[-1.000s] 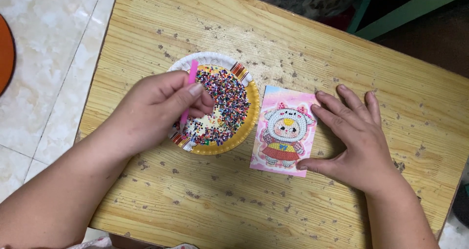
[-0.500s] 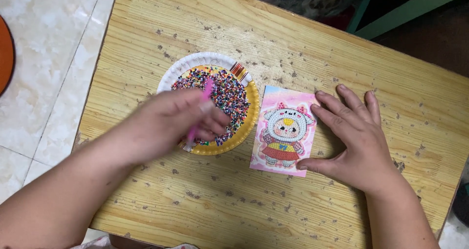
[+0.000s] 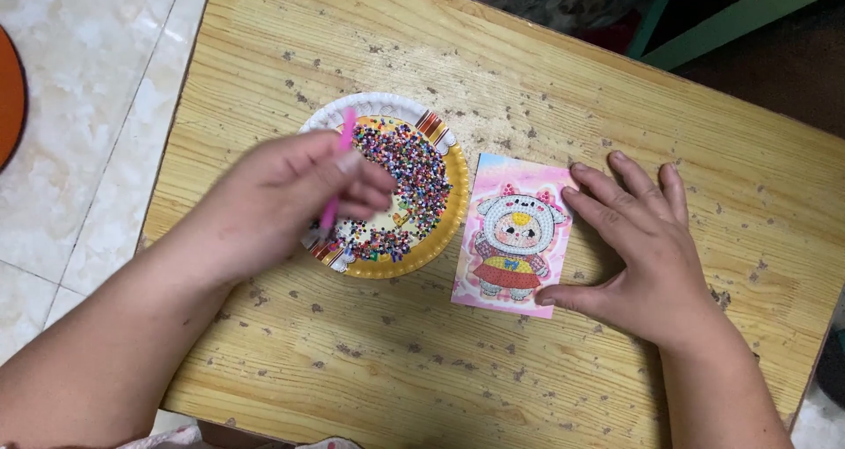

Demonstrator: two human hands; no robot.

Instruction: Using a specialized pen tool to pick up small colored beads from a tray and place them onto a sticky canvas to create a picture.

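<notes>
My left hand (image 3: 282,198) grips a thin pink pen (image 3: 338,169), its lower tip down among small multicoloured beads (image 3: 407,176) in a round paper plate (image 3: 444,229) with a yellow and white rim. My right hand (image 3: 647,255) lies flat, fingers spread, on the wooden table (image 3: 528,70) and presses the right edge of a pink picture card (image 3: 512,236). The card shows a cartoon figure in a white hood and red skirt. The plate sits just left of the card.
The table top is worn and speckled with dark chips. Pale tiled floor (image 3: 79,132) runs along the left, with an orange curved object (image 3: 9,88) at the far left edge. A green frame (image 3: 704,18) and dark floor lie beyond the table's far right side.
My left hand swept right across the plate with the pink pen, then came back left; the beads have shifted about. My right hand and the card stayed put.
</notes>
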